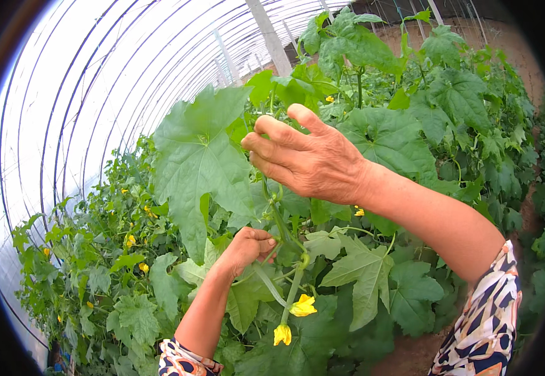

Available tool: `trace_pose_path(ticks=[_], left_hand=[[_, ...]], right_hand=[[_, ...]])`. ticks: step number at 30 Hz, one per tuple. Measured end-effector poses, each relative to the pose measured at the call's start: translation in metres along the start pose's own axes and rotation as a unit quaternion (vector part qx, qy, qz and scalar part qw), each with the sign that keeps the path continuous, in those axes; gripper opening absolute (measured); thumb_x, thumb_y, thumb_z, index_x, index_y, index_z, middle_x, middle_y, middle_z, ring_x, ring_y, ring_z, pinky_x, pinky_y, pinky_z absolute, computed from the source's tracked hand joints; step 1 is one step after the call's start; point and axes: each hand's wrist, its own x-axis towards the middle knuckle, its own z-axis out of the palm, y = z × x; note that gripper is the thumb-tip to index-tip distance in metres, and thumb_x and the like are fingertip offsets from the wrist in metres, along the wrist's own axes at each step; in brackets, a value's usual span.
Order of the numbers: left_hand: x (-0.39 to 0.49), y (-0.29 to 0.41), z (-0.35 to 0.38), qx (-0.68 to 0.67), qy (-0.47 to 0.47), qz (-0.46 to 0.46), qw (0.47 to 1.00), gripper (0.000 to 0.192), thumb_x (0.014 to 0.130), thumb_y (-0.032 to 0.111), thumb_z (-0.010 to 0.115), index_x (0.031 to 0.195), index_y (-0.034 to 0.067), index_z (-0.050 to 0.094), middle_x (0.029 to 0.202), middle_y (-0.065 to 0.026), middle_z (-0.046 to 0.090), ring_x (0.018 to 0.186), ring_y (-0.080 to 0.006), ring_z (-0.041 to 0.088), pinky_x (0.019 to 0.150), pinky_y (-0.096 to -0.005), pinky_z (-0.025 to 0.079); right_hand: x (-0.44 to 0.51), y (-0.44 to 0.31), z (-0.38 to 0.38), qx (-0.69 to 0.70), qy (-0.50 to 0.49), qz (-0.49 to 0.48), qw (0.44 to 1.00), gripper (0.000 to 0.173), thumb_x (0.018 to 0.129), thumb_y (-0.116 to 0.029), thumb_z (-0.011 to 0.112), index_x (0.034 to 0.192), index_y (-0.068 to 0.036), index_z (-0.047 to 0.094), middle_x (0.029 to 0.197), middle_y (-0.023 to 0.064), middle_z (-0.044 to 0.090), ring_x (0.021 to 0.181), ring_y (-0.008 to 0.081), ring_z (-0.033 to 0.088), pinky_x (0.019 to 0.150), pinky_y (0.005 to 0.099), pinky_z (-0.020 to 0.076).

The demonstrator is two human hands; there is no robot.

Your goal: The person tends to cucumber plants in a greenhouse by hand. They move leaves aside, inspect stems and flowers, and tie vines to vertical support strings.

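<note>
My left hand (pixel 252 250) is low at the middle, its thumb and fingers closed on a thin green stem of a climbing gourd vine (pixel 279 221). Higher up, my right hand (pixel 300 152) is raised with curled fingers in front of the upper vine; whether it grips the stem behind it is hidden. A large lobed leaf (pixel 202 145) spreads to the left of my right hand. Below my left hand hang two slender young gourds (pixel 293 291), each with a yellow flower (pixel 282 334) at its tip.
Dense leafy vines (pixel 131 315) with yellow flowers stand on both sides. A concrete post (pixel 270 37) rises behind, under the curved ribs of a plastic-covered greenhouse (pixel 89 70). An earthen wall (pixel 502 37) is at the back right, and bare soil (pixel 411 352) shows low down.
</note>
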Motion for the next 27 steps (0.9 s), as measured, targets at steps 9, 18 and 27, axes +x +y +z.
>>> trace_pose_path(ticks=[9, 18, 27], left_hand=[[-0.005, -0.008, 0.001, -0.012, 0.018, -0.006, 1.000, 0.018, 0.086, 0.011, 0.051, 0.082, -0.005, 0.060, 0.070, -0.0087, 0.061, 0.061, -0.0150, 0.056, 0.061, -0.0276, 0.044], [-0.005, -0.014, 0.000, 0.064, 0.044, -0.009, 0.997, 0.018, 0.086, 0.010, 0.050, 0.083, -0.004, 0.060, 0.070, -0.0075, 0.061, 0.062, -0.0142, 0.055, 0.062, -0.0262, 0.043], [-0.013, -0.003, 0.007, -0.017, 0.044, -0.013, 0.999, 0.018, 0.086, 0.010, 0.049, 0.083, -0.004, 0.060, 0.071, -0.0073, 0.060, 0.062, -0.0137, 0.055, 0.062, -0.0264, 0.043]], right_hand=[[0.015, -0.002, 0.044, 0.009, -0.176, 0.092, 0.980, 0.010, 0.064, -0.008, 0.059, 0.074, -0.010, 0.057, 0.068, 0.0071, 0.056, 0.064, 0.0204, 0.056, 0.074, 0.0346, 0.0349], [0.006, 0.001, 0.048, 0.059, -0.179, 0.053, 0.981, 0.011, 0.068, -0.007, 0.056, 0.078, -0.010, 0.056, 0.062, 0.0051, 0.051, 0.057, 0.0200, 0.055, 0.064, 0.0336, 0.0352], [-0.007, -0.021, 0.063, 0.092, -0.082, 0.130, 0.984, 0.008, 0.066, -0.009, 0.056, 0.058, -0.009, 0.053, 0.056, 0.0069, 0.048, 0.050, 0.0214, 0.049, 0.061, 0.0333, 0.0339]])
